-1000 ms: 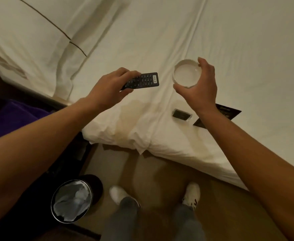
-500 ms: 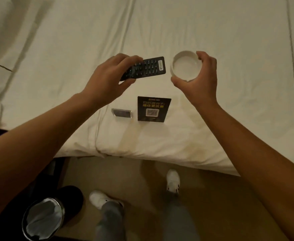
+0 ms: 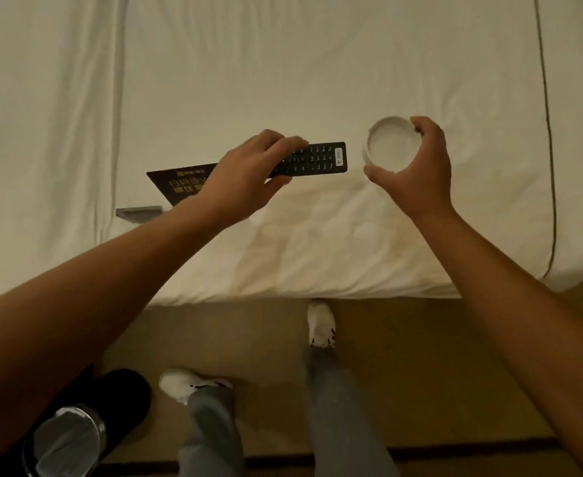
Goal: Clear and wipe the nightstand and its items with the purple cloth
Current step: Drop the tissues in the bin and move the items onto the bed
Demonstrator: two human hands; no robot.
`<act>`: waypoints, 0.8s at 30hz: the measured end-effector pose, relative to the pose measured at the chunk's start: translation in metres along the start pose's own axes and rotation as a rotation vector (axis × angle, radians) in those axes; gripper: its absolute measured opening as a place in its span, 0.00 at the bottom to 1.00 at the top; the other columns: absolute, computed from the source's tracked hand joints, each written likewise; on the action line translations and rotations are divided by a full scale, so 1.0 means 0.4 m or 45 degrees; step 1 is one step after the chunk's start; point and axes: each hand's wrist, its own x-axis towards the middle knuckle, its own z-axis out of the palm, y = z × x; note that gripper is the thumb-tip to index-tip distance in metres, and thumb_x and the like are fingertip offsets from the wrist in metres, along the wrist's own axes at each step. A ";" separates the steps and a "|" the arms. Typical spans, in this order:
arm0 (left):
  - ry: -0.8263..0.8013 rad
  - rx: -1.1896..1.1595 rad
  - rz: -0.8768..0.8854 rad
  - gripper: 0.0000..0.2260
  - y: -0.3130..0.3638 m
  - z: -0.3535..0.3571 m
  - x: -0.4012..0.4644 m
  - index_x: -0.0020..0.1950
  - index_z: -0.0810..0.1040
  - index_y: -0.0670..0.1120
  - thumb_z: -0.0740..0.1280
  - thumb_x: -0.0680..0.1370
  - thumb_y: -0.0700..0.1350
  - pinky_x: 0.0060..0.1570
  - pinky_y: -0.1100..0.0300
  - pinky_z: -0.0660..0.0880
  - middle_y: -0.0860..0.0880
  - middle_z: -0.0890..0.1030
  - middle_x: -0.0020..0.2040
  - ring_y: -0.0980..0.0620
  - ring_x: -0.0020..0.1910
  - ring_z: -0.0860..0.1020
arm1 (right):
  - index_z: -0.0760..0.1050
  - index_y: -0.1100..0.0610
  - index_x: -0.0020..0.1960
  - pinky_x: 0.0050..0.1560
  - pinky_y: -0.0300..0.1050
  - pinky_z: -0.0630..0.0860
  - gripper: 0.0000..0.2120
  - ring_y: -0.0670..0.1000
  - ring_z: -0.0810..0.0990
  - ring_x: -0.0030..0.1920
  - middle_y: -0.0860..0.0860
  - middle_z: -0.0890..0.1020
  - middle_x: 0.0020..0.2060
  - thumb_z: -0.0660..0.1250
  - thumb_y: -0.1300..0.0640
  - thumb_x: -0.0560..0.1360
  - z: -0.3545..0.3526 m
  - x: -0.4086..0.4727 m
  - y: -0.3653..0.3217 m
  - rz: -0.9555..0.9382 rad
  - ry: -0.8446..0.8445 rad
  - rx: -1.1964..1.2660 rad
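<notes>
A: While you stand at the bed [image 3: 317, 80], what's in each hand?

B: Left hand [image 3: 245, 180] has the black remote [image 3: 312, 160], fingers [image 3: 276, 142] wrapped round its near end, button side up, held above the sheet near the bed's front edge. Right hand [image 3: 417, 170] cups the white round dish [image 3: 391, 144], thumb & fingers clamped on its rim, also in the air over the bed.

A: Anything lying on the bed?

B: Black card [image 3: 183, 182] w/ gold print, flat, partly under my left wrist. Just beside it, nearer the front edge, a small grey flat item [image 3: 140, 213]; can't tell what.

A: Floor?

B: Bin [image 3: 66, 442] w/ liner at bottom left, my white shoes [image 3: 321, 323] by the bed. Purple cloth & nightstand not in view.
</notes>
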 end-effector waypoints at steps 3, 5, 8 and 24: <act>-0.063 -0.020 -0.016 0.22 0.016 0.066 0.015 0.74 0.71 0.47 0.69 0.80 0.43 0.53 0.44 0.79 0.43 0.76 0.65 0.43 0.58 0.78 | 0.66 0.57 0.74 0.62 0.37 0.66 0.44 0.52 0.73 0.68 0.52 0.73 0.69 0.81 0.46 0.64 0.013 -0.008 0.067 0.029 -0.078 -0.039; -0.110 -0.015 -0.020 0.22 0.028 0.101 0.021 0.75 0.70 0.46 0.69 0.80 0.43 0.53 0.42 0.79 0.42 0.75 0.65 0.42 0.59 0.77 | 0.66 0.57 0.74 0.62 0.37 0.66 0.44 0.52 0.73 0.68 0.52 0.73 0.69 0.82 0.46 0.65 0.022 -0.014 0.101 0.036 -0.112 -0.058; -0.160 -0.018 -0.036 0.22 0.037 0.140 0.026 0.75 0.71 0.46 0.68 0.80 0.42 0.53 0.42 0.78 0.41 0.75 0.65 0.40 0.61 0.76 | 0.66 0.58 0.74 0.63 0.39 0.67 0.44 0.53 0.74 0.68 0.53 0.74 0.69 0.82 0.45 0.65 0.030 -0.019 0.135 0.046 -0.117 -0.072; -0.220 -0.125 -0.204 0.22 -0.025 0.294 -0.006 0.75 0.70 0.47 0.68 0.81 0.41 0.58 0.45 0.77 0.41 0.75 0.67 0.40 0.63 0.76 | 0.68 0.58 0.73 0.70 0.54 0.70 0.46 0.58 0.71 0.70 0.55 0.75 0.68 0.83 0.43 0.63 0.125 -0.074 0.217 -0.017 -0.323 -0.339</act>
